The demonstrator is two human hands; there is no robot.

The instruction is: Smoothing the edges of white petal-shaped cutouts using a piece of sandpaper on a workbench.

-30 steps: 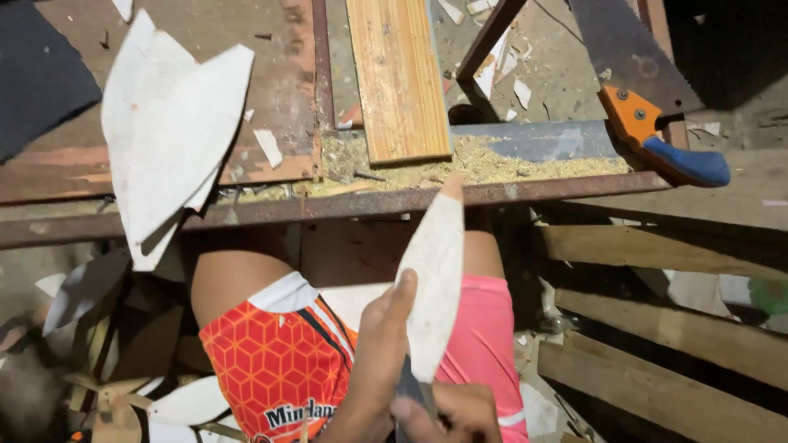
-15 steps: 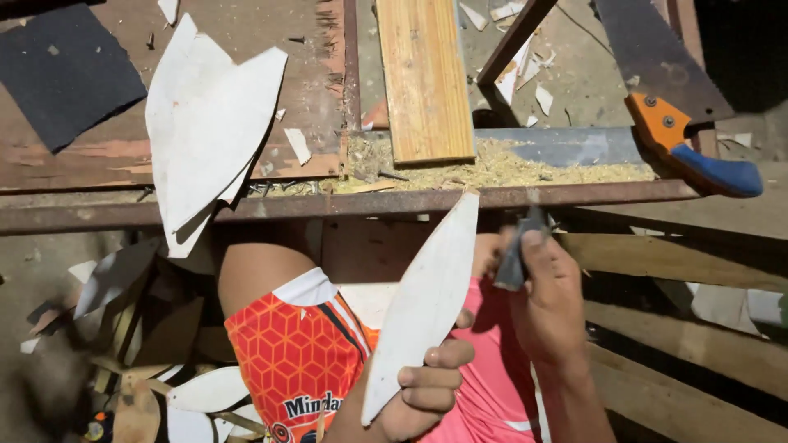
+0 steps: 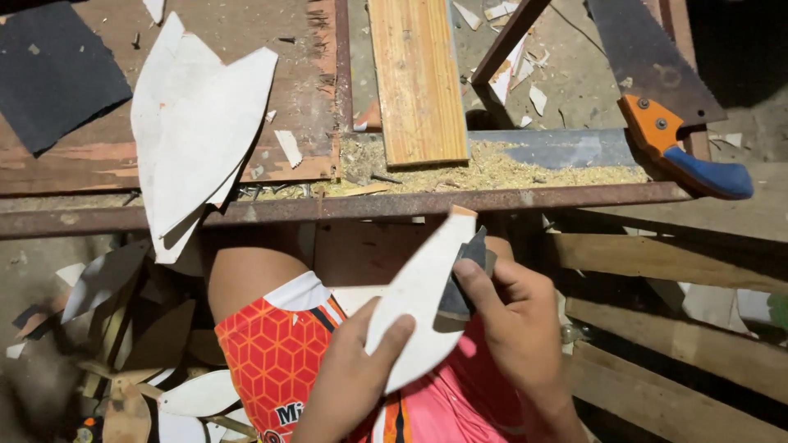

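My left hand (image 3: 353, 385) grips a white, leaf-shaped piece of thin board (image 3: 419, 295) by its lower end, its pointed tip up near the workbench's rusty metal rail (image 3: 328, 209). My right hand (image 3: 513, 324) presses a folded piece of dark sandpaper (image 3: 468, 279) against the board's right edge. Both hands are above my lap, over orange and pink shorts (image 3: 287, 353).
On the workbench lie a stack of similar white pointed pieces (image 3: 197, 131), a dark sandpaper sheet (image 3: 53, 74), a wooden plank (image 3: 417, 78), sawdust and a handsaw with an orange and blue handle (image 3: 681, 148). More cut pieces lie on the ground at left (image 3: 148, 361). Wooden slats (image 3: 673, 262) are at right.
My right hand has brought the sandpaper from beside the board onto its right edge. The white piece has tilted and shifted right, and my left hand has taken its lower end.
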